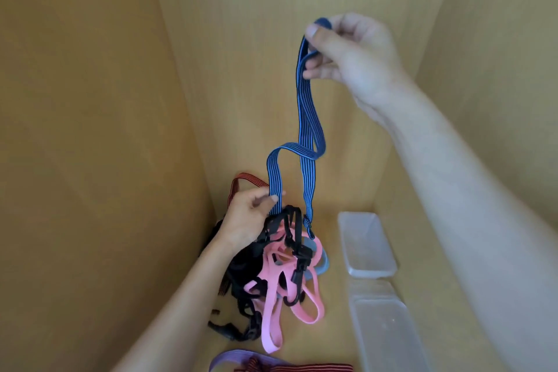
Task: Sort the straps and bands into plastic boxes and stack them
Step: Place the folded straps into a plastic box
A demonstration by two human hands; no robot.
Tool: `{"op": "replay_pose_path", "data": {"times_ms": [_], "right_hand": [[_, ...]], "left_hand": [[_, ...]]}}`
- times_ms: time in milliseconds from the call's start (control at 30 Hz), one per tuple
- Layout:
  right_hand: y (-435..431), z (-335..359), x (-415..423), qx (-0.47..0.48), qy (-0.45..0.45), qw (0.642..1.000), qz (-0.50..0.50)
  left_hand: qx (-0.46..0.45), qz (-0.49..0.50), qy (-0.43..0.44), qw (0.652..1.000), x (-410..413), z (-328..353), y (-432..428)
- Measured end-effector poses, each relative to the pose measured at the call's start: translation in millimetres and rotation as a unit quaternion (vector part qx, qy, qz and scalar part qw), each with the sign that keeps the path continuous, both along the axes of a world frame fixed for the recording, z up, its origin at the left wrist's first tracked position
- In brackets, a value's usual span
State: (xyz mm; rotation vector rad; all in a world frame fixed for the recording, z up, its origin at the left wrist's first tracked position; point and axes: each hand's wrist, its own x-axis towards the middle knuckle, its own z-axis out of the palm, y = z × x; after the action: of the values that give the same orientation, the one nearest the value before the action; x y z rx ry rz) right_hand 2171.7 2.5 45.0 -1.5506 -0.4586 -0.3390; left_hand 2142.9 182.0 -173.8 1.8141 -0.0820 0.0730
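Straps and bands lie mostly in one tangle on the wooden surface, below and between our hands. One blue strap is drawn up out of it. Our right hand holds the strap's top loop high, fingers curled round it and the thumb pressing on top. Our left hand pinches a lower run of the same strap just above the heap.

The risk, as we judge it, sits at the bottom. Both lower runs of the blue strap go down into the knot of black straps, whose hard plastic clips and hooks look made to catch. If we pull upward without freeing those ends, the whole heap may rise with them. A stretched elastic could also whip back if the pinch slips. A dragged heap might shove the two plastic boxes, the far one and the near one, both beside the tangle on the right.

The blue strap is flat, ribbed elastic with fine dark stripes, and it twists as it hangs. The pink bands are smooth, flat loops, and a grey-blue band lies under them. The boxes are translucent, rectangular and round-cornered, and we cannot tell whether they are lidded.
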Motion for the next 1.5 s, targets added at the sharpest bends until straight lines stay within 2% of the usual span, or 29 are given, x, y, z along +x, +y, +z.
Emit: {"op": "replay_pose_path", "data": {"times_ms": [233, 400, 533, 633, 767, 867, 1067, 1167, 1500], "right_hand": [[-9.1, -34.2, 4.9, -0.136, 0.054, 0.989, -0.017], [-20.7, -44.3, 5.2, -0.154, 0.057, 0.986, -0.02], [-22.6, -48.4, 6.3, -0.143, 0.059, 0.988, -0.012], [-21.5, -53.2, 7.7, -0.146, 0.065, 0.987, -0.007], [-20.4, -57.4, 9.0, -0.154, 0.075, 0.985, -0.001], [-21.7, -58.4, 8.7, -0.146, 0.066, 0.987, -0.009], [-36.6, -47.1, 13.1, 0.022, 0.023, 0.996, -0.079], [-40.4, -45.0, 15.0, 0.057, 0.015, 0.994, -0.094], [-31.6, -41.2, 9.9, 0.073, 0.012, 0.995, -0.069]], "left_hand": [[0.08, -0.017, -0.051, 0.995, 14.7, 14.5, 5.4], [0.206, -0.069, 0.021, 0.976, 19.0, 5.1, 11.6], [0.16, -0.097, 0.095, 0.978, 14.1, -5.6, 14.8], [0.168, -0.103, 0.123, 0.973, 12.1, -16.7, 19.4], [0.162, -0.083, 0.149, 0.972, 12.9, -33.3, 23.9], [0.122, -0.048, 0.2, 0.971, 11.2, -43.3, 28.5], [0.112, -0.059, 0.285, 0.95, 0.7, -58.2, 27.9], [0.084, -0.056, 0.294, 0.951, -3.9, -57.6, 19.8], [0.075, -0.088, 0.305, 0.945, -10.0, -70.3, 14.5]]}}
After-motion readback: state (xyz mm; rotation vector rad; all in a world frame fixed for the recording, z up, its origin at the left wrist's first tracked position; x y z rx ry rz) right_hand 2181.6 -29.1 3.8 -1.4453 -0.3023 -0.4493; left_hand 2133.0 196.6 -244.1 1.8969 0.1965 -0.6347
